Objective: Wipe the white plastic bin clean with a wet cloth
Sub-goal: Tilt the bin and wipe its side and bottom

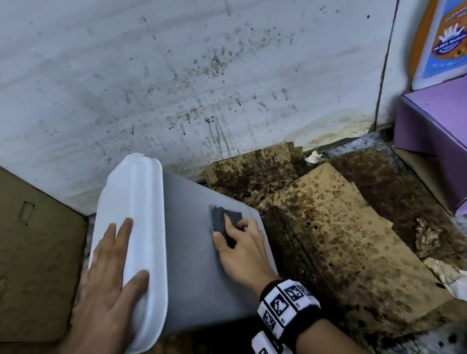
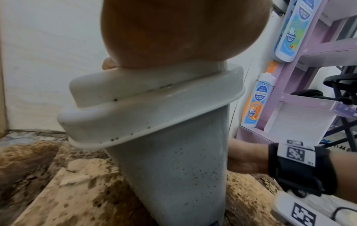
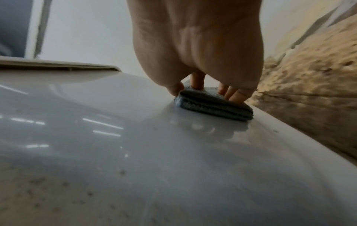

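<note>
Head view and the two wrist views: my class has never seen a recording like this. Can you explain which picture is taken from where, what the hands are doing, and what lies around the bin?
No machine here: a person works with bare hands and wears three cameras. The head view looks down from the forehead; each wrist view looks along one hand.

The bin is white plastic with a lid, tipped toward the wall. The left hand lies flat on the lid and steadies it. The right hand presses a folded dark cloth on the bin's side; the right wrist view shows a wet sheen there. The band with black-and-white squares on the right wrist carries that wrist's camera.

The left wrist view shows another side of the bin, with dark specks on it.

Around the bin lie stained cardboard, crumpled paper and a purple box.
</note>
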